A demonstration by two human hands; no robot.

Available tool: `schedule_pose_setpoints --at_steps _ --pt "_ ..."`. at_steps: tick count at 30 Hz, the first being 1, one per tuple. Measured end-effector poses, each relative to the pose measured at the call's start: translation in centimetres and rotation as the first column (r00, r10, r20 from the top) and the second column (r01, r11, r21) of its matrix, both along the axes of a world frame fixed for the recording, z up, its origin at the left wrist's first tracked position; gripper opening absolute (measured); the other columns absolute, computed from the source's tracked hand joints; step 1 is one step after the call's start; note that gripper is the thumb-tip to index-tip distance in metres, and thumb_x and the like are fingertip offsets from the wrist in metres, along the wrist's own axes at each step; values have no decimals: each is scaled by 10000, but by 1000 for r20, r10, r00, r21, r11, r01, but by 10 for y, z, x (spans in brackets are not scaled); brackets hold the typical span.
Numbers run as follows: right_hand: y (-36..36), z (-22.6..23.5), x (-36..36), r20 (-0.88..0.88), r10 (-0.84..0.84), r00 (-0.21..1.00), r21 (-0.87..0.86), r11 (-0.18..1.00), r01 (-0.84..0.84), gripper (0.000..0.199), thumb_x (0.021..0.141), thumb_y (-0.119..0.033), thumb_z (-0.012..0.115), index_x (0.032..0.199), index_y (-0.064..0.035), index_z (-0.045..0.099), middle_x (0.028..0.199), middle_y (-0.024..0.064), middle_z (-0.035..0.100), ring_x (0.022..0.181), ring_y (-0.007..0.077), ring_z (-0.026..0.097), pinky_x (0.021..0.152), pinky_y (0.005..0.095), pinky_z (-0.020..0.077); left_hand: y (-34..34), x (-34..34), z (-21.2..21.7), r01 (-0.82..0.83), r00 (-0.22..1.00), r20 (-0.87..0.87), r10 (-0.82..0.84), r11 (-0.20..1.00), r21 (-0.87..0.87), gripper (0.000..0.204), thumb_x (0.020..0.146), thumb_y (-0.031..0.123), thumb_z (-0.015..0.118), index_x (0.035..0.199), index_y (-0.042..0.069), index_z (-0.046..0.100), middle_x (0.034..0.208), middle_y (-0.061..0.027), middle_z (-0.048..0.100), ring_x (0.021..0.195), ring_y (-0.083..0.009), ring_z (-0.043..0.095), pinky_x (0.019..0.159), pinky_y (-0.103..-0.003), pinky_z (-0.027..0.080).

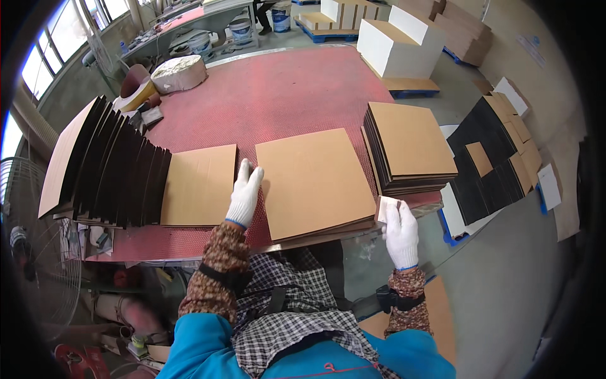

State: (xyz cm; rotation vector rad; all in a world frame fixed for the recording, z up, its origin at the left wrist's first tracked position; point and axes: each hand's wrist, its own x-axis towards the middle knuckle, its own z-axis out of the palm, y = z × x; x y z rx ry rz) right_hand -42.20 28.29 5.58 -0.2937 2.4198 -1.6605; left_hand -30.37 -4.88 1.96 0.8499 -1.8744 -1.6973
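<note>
A brown cardboard panel (315, 183) lies in front of me on top of a low stack at the table's near edge. My left hand (244, 196), in a white knitted glove, is at the panel's left edge with its fingers stretched out and nothing in them. At the panel's near right corner my right hand (401, 237), gloved too, grips a small white block (386, 208) with a brownish edge. The block's exact kind does not show. Another brown panel (201, 185) lies flat to the left of my left hand.
A leaning row of black-sided panels (104, 167) fills the table's left end. A taller panel stack (410, 142) stands at the right. The red table mat (278, 88) stretches away. Black-sided cardboard (486, 158) stands beyond on a blue pallet; a fan (44, 252) is at left.
</note>
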Motion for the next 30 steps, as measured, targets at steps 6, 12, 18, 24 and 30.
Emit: schedule_pose_setpoints --at_steps 6,12,18,24,30 --pt "-24 14 -2 -304 251 919 416 903 -109 319 1064 -337 521 1023 -52 658 786 208 698 754 379 711 643 468 532 -8 -32 -46 41 975 -220 27 954 299 808 1018 324 578 1637 2 171 1594 -182 409 1405 -270 463 1160 -358 364" --pt "-37 30 0 -303 385 872 502 842 -197 310 1036 -352 575 943 -67 652 714 235 664 688 438 680 609 524 529 6 -30 -36 113 948 -319 2 933 343 816 1020 216 590 1649 14 112 1587 -169 404 1370 -229 469 1142 -341 387" --pt "-57 34 4 -325 548 771 721 671 -174 331 1038 -360 555 908 -59 597 679 213 666 661 424 685 605 533 541 6 -25 -66 147 887 -460 -54 974 171 775 1013 164 542 1643 -3 124 1653 -182 298 1470 -245 360 1204 -351 305" --pt "-61 34 10 -294 562 773 796 592 -128 323 1048 -333 536 898 -50 576 666 208 666 645 412 688 572 520 539 13 -22 -63 134 869 -491 -57 983 123 736 1001 119 516 1629 -31 162 1666 -196 274 1516 -254 306 1233 -355 262" --pt "-70 32 -3 -394 738 548 834 538 -125 304 1049 -310 531 907 -45 571 663 238 652 625 418 678 560 522 534 17 -18 -43 128 886 -460 -62 985 115 743 987 130 541 1612 -63 189 1656 -225 285 1529 -282 294 1246 -364 240"
